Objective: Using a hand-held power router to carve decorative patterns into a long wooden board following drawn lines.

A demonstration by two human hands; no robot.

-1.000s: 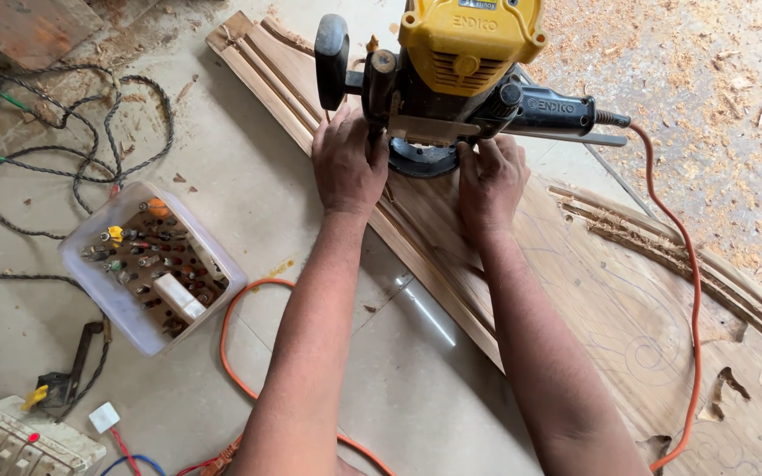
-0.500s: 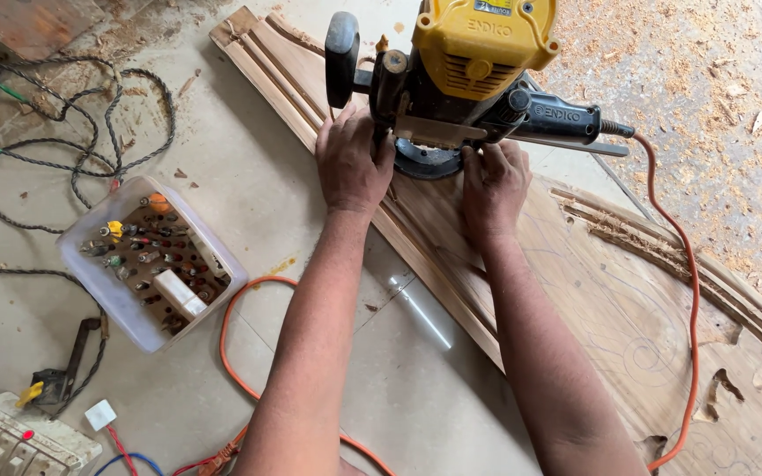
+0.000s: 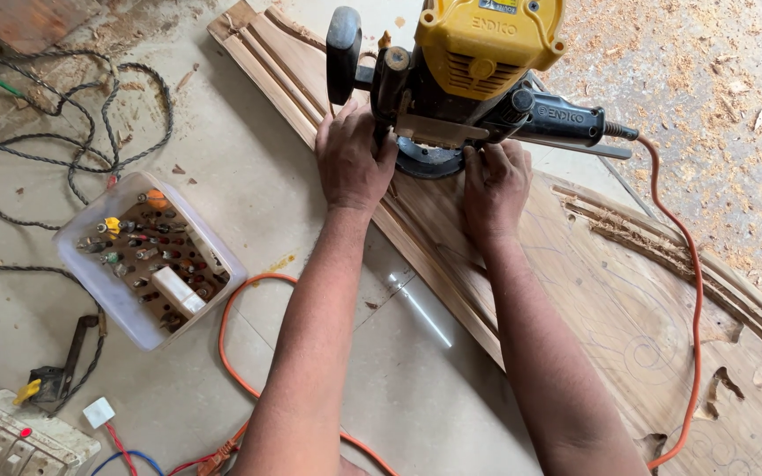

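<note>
Hands press at the base of a yellow-topped router (image 3: 478,79) that stands upright on a long wooden panel (image 3: 593,291) at twelve o'clock in the view. The left hand (image 3: 352,159), knuckles up, fingers curled, presses against the router's base just below a black knob handle (image 3: 343,55); whether it grips anything I cannot tell. The right hand (image 3: 493,187) lies flat-backed at one o'clock, fingertips tucked under the tool's body against the round base plate (image 3: 429,163), closed on its edge. Both forearms run straight up from six o'clock, nearly parallel. An orange cable (image 3: 694,291) trails from the router's black side handle towards four o'clock. At nine o'clock a translucent plastic tub (image 3: 103,291) sits on the floor, holding rows of router bits (image 3: 147,251) and a pale block (image 3: 178,291). A tangle of dark cords (image 3: 63,115) lies at ten o'clock.
</note>
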